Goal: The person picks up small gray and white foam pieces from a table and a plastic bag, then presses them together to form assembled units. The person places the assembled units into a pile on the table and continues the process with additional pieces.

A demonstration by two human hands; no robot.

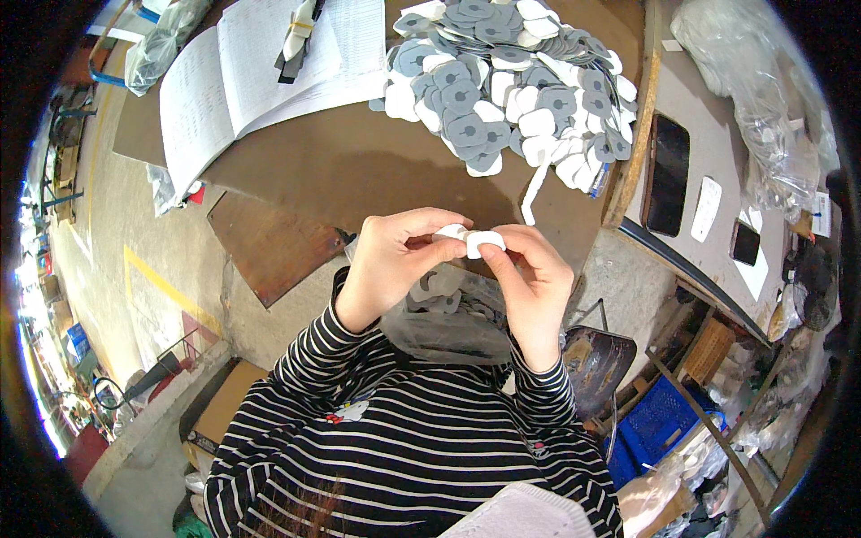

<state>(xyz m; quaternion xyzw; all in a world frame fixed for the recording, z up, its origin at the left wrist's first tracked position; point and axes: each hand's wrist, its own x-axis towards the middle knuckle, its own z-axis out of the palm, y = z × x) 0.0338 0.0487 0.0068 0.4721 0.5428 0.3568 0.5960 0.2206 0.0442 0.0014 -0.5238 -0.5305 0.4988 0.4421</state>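
Note:
My left hand point(386, 264) pinches a small white rounded pad point(447, 233) between thumb and fingers, in front of my chest. Right beside it, my right hand point(535, 282) grips another white rounded pad point(485, 244), its thumb on the near edge. The two pads meet or nearly meet; I cannot tell whether they are joined. Beyond my hands, a large heap of grey and white rounded pads point(466, 130) lies on the brown table point(359, 166). A see-through plastic bag point(430, 336) with grey pieces in it sits below my hands, against my body.
An open notebook point(197, 99) lies at the far left, with a dark-handled tool point(298, 40) on it. A white strip point(533, 197) hangs off the heap. To the right, a second table holds phones point(668, 175) and plastic bags point(749, 81). A blue crate point(659, 417) stands lower right.

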